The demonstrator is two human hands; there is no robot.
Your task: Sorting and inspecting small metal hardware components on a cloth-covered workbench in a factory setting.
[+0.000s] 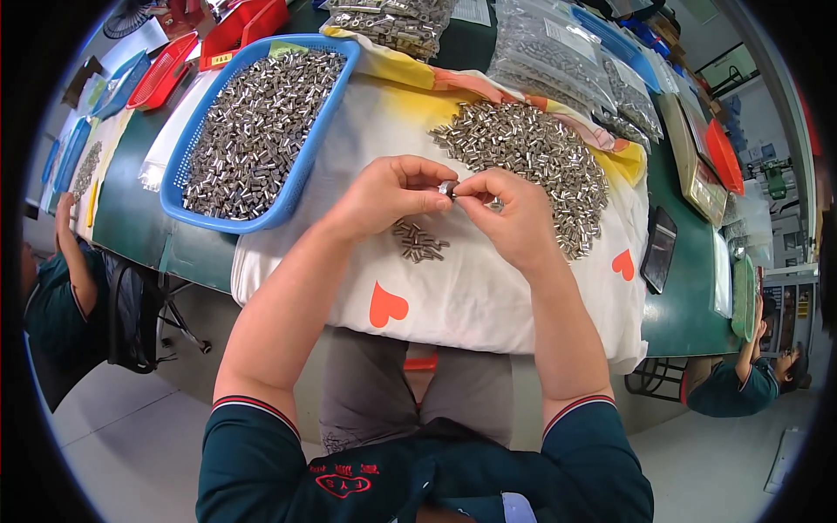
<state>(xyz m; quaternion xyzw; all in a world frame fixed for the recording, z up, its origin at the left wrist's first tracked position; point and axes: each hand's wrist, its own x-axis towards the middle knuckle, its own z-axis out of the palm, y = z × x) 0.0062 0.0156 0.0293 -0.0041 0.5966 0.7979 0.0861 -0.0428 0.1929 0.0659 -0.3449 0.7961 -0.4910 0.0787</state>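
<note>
I've got one small metal sleeve (447, 187) pinched between both hands, right over the white cloth (471, 296) on the counter (684, 288). My left hand (388, 196) pinches it with thumb and forefinger pressed together on its left end; my right hand (510, 209) closes thumb and fingertips on the other end, and the two grips meet almost nose to nose. It looks light, stiff and smooth, so I judge it slippery: best held by the ends, fingertips only, not squeezed hard. Both forearms come up from below and angle inward, wrists bent toward each other, elbows wide.

Just under my hands lies a small cluster of sleeves (418, 241). A bigger heap (532, 157) sits just beyond my right hand, and the blue basket (179, 187) full of the same pieces stands to my left.
</note>
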